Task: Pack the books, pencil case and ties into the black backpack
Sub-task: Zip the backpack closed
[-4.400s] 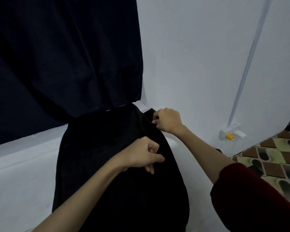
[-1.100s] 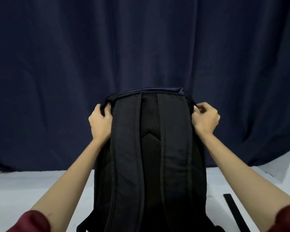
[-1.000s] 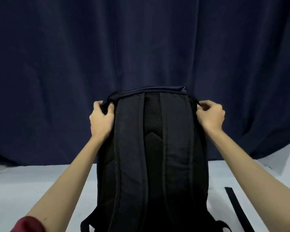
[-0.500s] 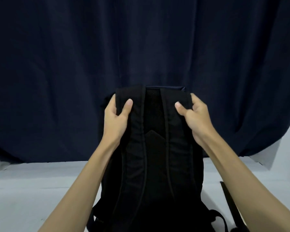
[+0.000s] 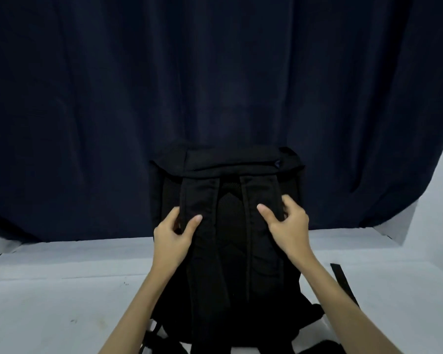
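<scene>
The black backpack [image 5: 228, 251] stands upright on the white table [image 5: 49, 290], its strap side facing me. My left hand [image 5: 173, 235] grips the left shoulder strap, thumb over the front and fingers behind it. My right hand [image 5: 288, 223] holds the right shoulder strap the same way. The top of the backpack looks closed. No books, pencil case or ties are in view.
A dark navy curtain [image 5: 215, 85] hangs behind the backpack and fills the background. A loose black strap [image 5: 343, 283] lies on the table to the right. A white wall [image 5: 435, 200] shows at the far right.
Both hands have slid down the shoulder straps from the backpack's top corners. The backpack's top now tips away and sits lower in view.
</scene>
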The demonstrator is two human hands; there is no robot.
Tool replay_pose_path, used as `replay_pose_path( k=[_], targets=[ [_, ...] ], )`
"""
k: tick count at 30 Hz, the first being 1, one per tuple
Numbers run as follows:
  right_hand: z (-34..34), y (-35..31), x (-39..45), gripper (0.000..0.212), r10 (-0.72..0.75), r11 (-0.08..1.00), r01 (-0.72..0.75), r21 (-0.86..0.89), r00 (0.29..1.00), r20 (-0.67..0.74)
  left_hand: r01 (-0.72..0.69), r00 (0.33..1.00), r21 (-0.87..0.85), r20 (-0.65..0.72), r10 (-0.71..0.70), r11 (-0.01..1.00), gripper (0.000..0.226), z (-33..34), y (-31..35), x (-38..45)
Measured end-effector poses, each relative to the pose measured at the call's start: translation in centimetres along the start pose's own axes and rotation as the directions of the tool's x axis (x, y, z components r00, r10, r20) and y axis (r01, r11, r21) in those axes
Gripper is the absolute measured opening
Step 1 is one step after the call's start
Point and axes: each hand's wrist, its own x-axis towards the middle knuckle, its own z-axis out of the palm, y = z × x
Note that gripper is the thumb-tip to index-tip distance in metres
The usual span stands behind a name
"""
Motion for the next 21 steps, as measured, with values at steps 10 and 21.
replay_pose_path(
  k=[10, 21],
  targets=[
    [-0.2, 3.3, 0.5, 0.053, 0.330, 0.938, -0.347, -0.020, 0.909, -0.255, 0.359, 0.928, -0.028, -0.099, -0.360, 0.933, 0.047, -3.0, -2.6, 0.2],
    [0.6, 4.3, 2.5, 0.031, 0.336, 0.942, -0.335, 0.028, 0.941, -0.037, 0.440, 0.894, -0.007, -0.088, -0.439, 0.898, 0.040, -0.6, -2.6, -2.0]
  ],
)
